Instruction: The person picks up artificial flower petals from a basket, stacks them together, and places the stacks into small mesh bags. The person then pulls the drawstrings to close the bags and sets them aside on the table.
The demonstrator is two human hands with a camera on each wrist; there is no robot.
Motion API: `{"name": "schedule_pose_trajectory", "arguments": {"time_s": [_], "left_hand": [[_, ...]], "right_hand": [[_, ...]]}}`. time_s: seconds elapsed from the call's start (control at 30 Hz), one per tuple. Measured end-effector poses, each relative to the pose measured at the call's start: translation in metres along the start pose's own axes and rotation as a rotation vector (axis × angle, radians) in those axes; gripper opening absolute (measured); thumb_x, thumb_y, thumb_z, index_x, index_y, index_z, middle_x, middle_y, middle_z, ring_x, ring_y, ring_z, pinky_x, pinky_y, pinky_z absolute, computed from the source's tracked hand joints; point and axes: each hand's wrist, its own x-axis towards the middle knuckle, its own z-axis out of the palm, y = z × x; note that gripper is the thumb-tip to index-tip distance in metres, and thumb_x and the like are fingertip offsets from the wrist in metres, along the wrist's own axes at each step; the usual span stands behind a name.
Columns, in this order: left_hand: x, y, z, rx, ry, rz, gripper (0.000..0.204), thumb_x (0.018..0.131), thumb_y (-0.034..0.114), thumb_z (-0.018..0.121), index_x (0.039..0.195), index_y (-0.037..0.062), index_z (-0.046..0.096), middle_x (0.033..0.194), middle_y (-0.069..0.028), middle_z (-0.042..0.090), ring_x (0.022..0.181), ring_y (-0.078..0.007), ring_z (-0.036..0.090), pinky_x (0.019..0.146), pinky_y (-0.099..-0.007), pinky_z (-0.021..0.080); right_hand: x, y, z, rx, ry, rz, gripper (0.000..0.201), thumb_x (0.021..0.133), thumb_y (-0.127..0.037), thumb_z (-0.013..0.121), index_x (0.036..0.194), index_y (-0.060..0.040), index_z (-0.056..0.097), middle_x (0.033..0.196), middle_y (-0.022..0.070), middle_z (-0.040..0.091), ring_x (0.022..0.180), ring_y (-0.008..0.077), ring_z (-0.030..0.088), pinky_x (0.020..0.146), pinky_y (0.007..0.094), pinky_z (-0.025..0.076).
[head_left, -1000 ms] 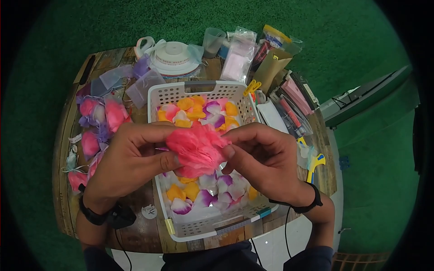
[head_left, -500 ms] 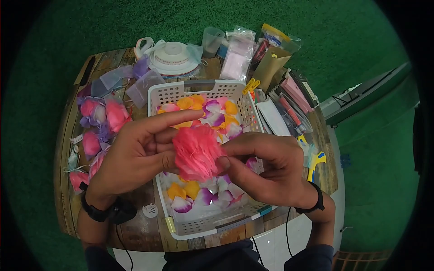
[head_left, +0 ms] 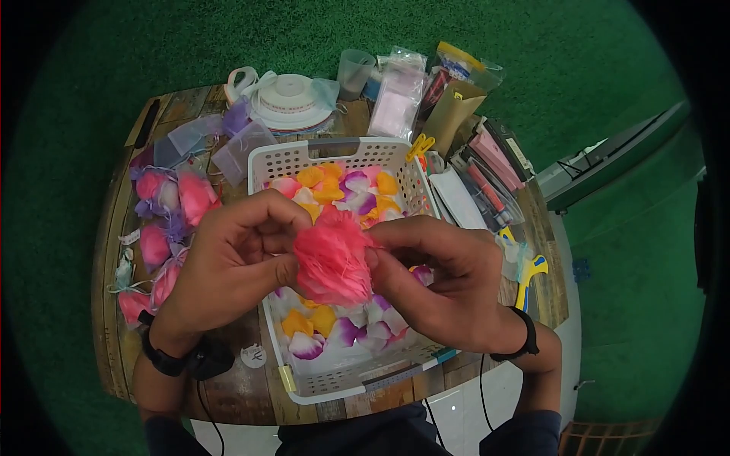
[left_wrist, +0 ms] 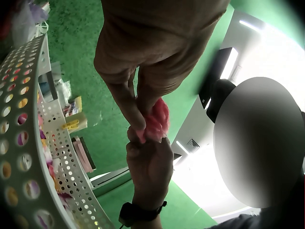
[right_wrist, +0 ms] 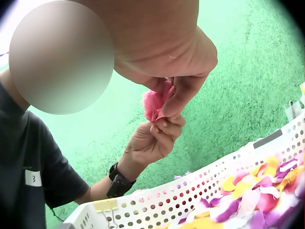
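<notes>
Above the basket, a thick bunch of pink artificial petals is held between both hands. My left hand pinches its left side, thumb below and index finger at the upper edge. From the other side my right hand pinches the bunch's right edge between thumb and index finger. Both wrist views show the pink petals between the fingertips of the two hands. Under the hands stands a white perforated plastic basket, with loose yellow, purple-and-white and pink petals inside.
Organza pouches with pink filling lie left of the basket. Behind it are ribbon rolls, a clear plastic cup and plastic packets. A yellow clip sits on the basket's rim; a yellow-handled tool lies at right.
The left index finger stretched out away from the petals, then bent back to their upper edge. The pink bunch turned slightly in the hands. The right hand shifted a little and kept its pinch.
</notes>
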Motion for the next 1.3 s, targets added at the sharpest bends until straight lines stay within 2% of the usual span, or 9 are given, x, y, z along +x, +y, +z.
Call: {"name": "schedule_pose_trajectory", "arguments": {"time_s": [0.17, 0.27, 0.5, 0.7, 0.77, 1.0, 1.07, 1.17, 1.3], "left_hand": [[0.002, 0.0, 0.002, 0.07, 0.053, -0.057, 0.028, 0.087, 0.004, 0.071, 0.109, -0.0022, 0.056, 0.113, -0.0083, 0.06, 0.105, -0.0146, 0.062, 0.083, -0.0269, 0.056], [0.007, -0.006, 0.001, 0.07, 0.002, 0.054, 0.027, 0.087, 0.006, 0.071, 0.109, -0.001, 0.057, 0.124, -0.0131, 0.056, 0.115, -0.0176, 0.057, 0.087, -0.0283, 0.055], [0.006, -0.007, 0.006, -0.075, -0.041, 0.028, 0.028, 0.086, 0.009, 0.072, 0.109, -0.0004, 0.059, 0.134, -0.0164, 0.05, 0.122, -0.0216, 0.052, 0.098, -0.0351, 0.05], [0.006, -0.01, 0.005, 0.001, -0.009, 0.057, 0.029, 0.086, 0.007, 0.073, 0.11, -0.0017, 0.06, 0.123, -0.0125, 0.057, 0.115, -0.0178, 0.056, 0.095, -0.0321, 0.049], [0.004, -0.005, 0.009, -0.034, 0.086, -0.062, 0.028, 0.084, 0.016, 0.076, 0.102, 0.0011, 0.06, 0.107, -0.0085, 0.063, 0.1, -0.0147, 0.061, 0.089, -0.0303, 0.049], [0.003, -0.003, 0.009, -0.024, 0.124, -0.082, 0.028, 0.083, 0.012, 0.077, 0.103, 0.0005, 0.061, 0.105, -0.0073, 0.064, 0.096, -0.0126, 0.061, 0.086, -0.0278, 0.049], [0.003, -0.004, 0.008, 0.0, 0.117, -0.019, 0.021, 0.085, -0.003, 0.07, 0.104, -0.0034, 0.059, 0.103, -0.0066, 0.063, 0.098, -0.0119, 0.062, 0.086, -0.027, 0.054], [0.003, -0.006, 0.011, -0.004, 0.152, -0.001, 0.018, 0.085, -0.005, 0.069, 0.099, -0.002, 0.058, 0.1, -0.0053, 0.062, 0.096, -0.0115, 0.062, 0.086, -0.0262, 0.054], [0.003, -0.002, 0.016, 0.008, 0.193, -0.032, 0.022, 0.084, 0.007, 0.076, 0.091, 0.0043, 0.054, 0.1, -0.0065, 0.063, 0.093, -0.0116, 0.061, 0.084, -0.0264, 0.049]], "right_hand": [[-0.004, -0.003, 0.003, 0.063, 0.006, 0.103, 0.016, 0.089, 0.0, 0.067, 0.104, 0.0053, 0.067, 0.094, 0.0106, 0.071, 0.078, 0.0111, 0.068, 0.067, 0.0237, 0.055], [-0.003, 0.001, 0.003, 0.052, -0.009, -0.002, 0.018, 0.09, 0.001, 0.066, 0.107, 0.0058, 0.067, 0.094, 0.0101, 0.071, 0.077, 0.0108, 0.068, 0.066, 0.0232, 0.055], [-0.005, 0.006, 0.008, 0.044, 0.109, 0.001, 0.019, 0.091, 0.003, 0.063, 0.109, 0.0063, 0.066, 0.095, 0.0093, 0.071, 0.08, 0.01, 0.067, 0.068, 0.0223, 0.055], [-0.006, 0.002, 0.008, 0.024, 0.102, 0.054, 0.019, 0.091, 0.004, 0.061, 0.11, 0.006, 0.066, 0.093, 0.009, 0.07, 0.079, 0.0093, 0.066, 0.068, 0.0224, 0.054], [-0.007, -0.001, 0.009, 0.067, 0.082, 0.114, 0.019, 0.091, 0.004, 0.061, 0.11, 0.0061, 0.066, 0.093, 0.0098, 0.07, 0.079, 0.0096, 0.066, 0.068, 0.0226, 0.055], [-0.007, 0.002, 0.008, 0.28, 0.039, 0.17, 0.023, 0.09, 0.001, 0.065, 0.112, 0.0068, 0.064, 0.098, 0.0104, 0.07, 0.081, 0.0112, 0.067, 0.069, 0.0244, 0.056], [-0.005, -0.003, 0.007, 0.303, 0.001, 0.066, 0.032, 0.085, -0.001, 0.072, 0.115, 0.0068, 0.063, 0.101, 0.0117, 0.07, 0.084, 0.013, 0.068, 0.072, 0.0258, 0.056], [-0.005, -0.003, 0.009, 0.084, -0.017, 0.039, 0.04, 0.079, -0.001, 0.078, 0.116, 0.0061, 0.063, 0.105, 0.0128, 0.069, 0.088, 0.0143, 0.068, 0.076, 0.0268, 0.056], [-0.007, 0.005, 0.012, 0.105, -0.009, 0.049, 0.043, 0.077, -0.001, 0.079, 0.116, 0.0058, 0.063, 0.104, 0.0125, 0.069, 0.088, 0.0144, 0.068, 0.076, 0.027, 0.056]]}}
